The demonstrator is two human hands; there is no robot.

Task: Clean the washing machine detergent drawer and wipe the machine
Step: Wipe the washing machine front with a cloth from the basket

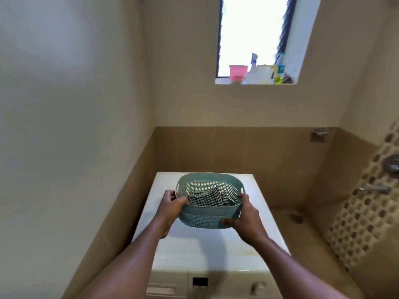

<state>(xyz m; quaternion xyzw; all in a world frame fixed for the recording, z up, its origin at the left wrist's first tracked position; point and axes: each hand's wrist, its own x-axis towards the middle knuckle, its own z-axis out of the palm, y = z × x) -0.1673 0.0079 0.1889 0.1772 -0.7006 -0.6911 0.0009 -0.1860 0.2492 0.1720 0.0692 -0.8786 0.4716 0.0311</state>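
Nearest, the washing machine shows its front panel at the lower edge, with the detergent drawer at the panel's left and a dial to the right. Above the machine's top, both hands grip a teal perforated basket. The left hand has its fingers curled round the left rim; the right hand has its fingers curled under the near wall. A checked cloth lies inside. Beyond, a pink cup and bottles stand on the window sill.
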